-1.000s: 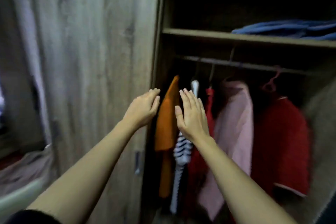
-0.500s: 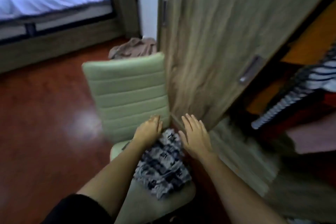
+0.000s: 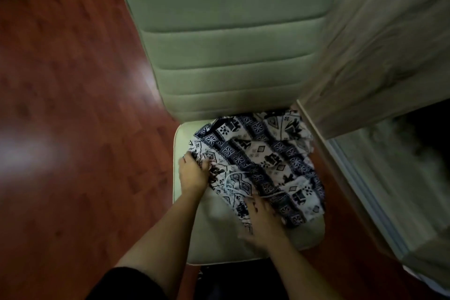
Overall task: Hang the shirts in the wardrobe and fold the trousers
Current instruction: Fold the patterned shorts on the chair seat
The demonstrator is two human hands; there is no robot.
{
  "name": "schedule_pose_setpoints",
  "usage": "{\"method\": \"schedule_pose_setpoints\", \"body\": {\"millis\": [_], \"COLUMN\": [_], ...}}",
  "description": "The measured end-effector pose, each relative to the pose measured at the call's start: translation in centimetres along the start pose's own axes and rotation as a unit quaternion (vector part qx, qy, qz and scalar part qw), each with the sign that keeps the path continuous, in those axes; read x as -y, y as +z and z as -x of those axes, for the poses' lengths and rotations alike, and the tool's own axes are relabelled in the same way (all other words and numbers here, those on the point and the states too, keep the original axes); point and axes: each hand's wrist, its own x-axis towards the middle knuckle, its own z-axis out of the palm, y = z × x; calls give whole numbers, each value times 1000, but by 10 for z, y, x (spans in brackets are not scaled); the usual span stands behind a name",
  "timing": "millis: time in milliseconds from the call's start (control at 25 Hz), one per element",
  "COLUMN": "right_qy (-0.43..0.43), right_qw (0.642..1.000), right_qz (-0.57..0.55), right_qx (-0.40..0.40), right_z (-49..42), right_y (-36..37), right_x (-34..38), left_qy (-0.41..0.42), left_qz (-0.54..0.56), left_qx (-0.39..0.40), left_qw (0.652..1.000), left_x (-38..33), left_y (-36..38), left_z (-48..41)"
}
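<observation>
A crumpled navy-and-white patterned garment with a white drawstring lies on the seat of a pale green padded chair. My left hand grips the garment's left edge, its fingers curled into the fabric. My right hand is blurred and lies on the garment's near edge with fingers stretched forward. Neither the wardrobe's rail nor the hanging shirts are in view.
The chair's ribbed backrest rises straight ahead. A wood-grain wardrobe door stands open against the chair's right side, with the dark wardrobe bottom behind it. Glossy red-brown floor spreads to the left.
My view swung from the hanging clothes in the wardrobe down to the chair. Both hands dropped onto the patterned garment, and the left one took hold of its edge.
</observation>
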Motion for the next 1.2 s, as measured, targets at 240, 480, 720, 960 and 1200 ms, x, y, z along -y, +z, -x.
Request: {"method": "schedule_pose_setpoints", "body": {"millis": [240, 480, 720, 960, 1200], "right_qy": [3, 10, 34, 27, -42], "right_qw": [999, 972, 899, 913, 901], "right_qz": [-2, -82, -60, 51, 242], "right_qx": [-43, -218, -433, -404, -358], "right_z": [-17, 22, 138, 285, 406], "right_y": [7, -74, -194, -322, -374], "right_x": [-3, -32, -52, -92, -100], "left_qy": [-44, 88, 354, 521, 604], "left_qz": [-157, -53, -125, -231, -389], "left_qx": [-37, 33, 130, 133, -37], "left_qw": [986, 994, 918, 811, 695], "left_x": [4, -36, -148, -264, -336], "left_y": [8, -53, -167, -279, -346], "left_z": [-35, -22, 37, 133, 191]}}
